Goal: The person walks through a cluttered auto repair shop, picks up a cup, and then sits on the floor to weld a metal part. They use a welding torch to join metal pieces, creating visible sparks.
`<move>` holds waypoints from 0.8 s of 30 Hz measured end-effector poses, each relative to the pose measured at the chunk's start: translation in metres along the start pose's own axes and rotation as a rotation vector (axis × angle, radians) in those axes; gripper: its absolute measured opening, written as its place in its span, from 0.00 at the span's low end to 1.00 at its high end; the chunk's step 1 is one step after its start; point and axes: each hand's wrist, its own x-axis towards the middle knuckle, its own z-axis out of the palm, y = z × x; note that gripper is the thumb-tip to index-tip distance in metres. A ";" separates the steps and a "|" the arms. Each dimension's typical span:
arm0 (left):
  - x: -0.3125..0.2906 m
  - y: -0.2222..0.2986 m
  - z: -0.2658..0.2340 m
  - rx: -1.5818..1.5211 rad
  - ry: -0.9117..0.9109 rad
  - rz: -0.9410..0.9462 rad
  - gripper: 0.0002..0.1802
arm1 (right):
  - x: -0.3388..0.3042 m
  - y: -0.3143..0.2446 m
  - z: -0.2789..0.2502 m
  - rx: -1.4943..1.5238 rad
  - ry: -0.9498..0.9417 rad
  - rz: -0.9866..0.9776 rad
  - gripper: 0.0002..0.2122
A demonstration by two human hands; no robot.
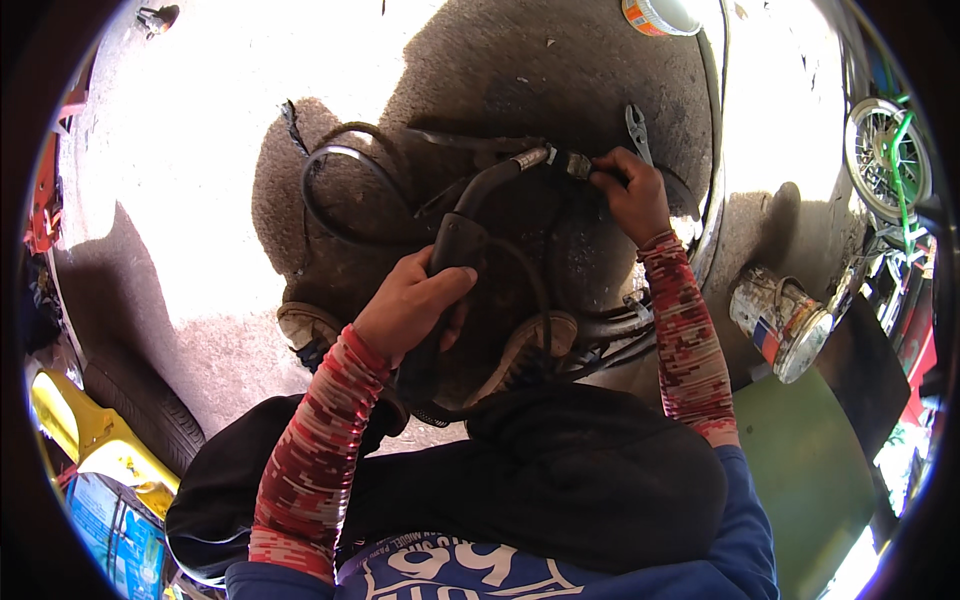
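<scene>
My left hand (415,305) is closed around the black handle of a welding torch (462,240), whose bent neck points up and to the right. The torch's metal tip stands bare at the neck's end. Just right of that tip, the fingers of my right hand (635,195) pinch a short, dirty metal cylinder that looks like a torch nozzle (574,165). A narrow gap seems to separate the two. Beyond my right hand lies a pair of pliers (638,132) on the ground. A black cable (318,205) loops on the left of the torch.
A stained paint bucket (782,325) lies tilted at right beside a green panel (800,470). A white tub (662,15) stands at the far edge. A spoked wheel (888,160) is far right; a tyre (140,410) and yellow panel (100,440) are left.
</scene>
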 end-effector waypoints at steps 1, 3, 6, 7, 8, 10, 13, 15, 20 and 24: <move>0.000 0.000 0.000 -0.001 0.000 0.005 0.16 | 0.000 0.000 0.000 0.000 -0.003 0.003 0.09; 0.000 0.001 0.001 0.001 0.006 -0.014 0.16 | 0.000 0.000 0.000 0.004 -0.008 0.013 0.09; 0.000 0.001 0.001 -0.003 -0.001 -0.011 0.16 | 0.000 0.000 -0.001 0.008 -0.011 0.003 0.09; 0.000 0.001 0.000 -0.006 -0.008 0.002 0.16 | 0.000 0.000 -0.001 0.004 -0.011 0.007 0.09; 0.000 0.001 0.000 -0.007 -0.009 0.000 0.16 | 0.000 0.000 -0.001 0.006 -0.009 0.004 0.09; 0.000 0.001 0.000 -0.007 -0.009 -0.004 0.15 | 0.000 0.000 0.000 0.003 -0.002 -0.015 0.09; 0.001 0.000 0.000 -0.013 -0.010 -0.012 0.15 | 0.001 0.001 0.002 0.027 0.003 -0.009 0.08; 0.001 0.000 0.000 -0.026 -0.016 -0.030 0.15 | 0.003 0.001 0.004 0.029 -0.017 0.144 0.08; 0.000 0.000 -0.001 -0.036 -0.004 -0.044 0.15 | 0.002 0.003 0.002 0.050 -0.004 0.034 0.07; 0.001 0.000 -0.001 -0.053 -0.009 -0.047 0.16 | 0.002 0.007 0.004 0.083 -0.009 0.011 0.08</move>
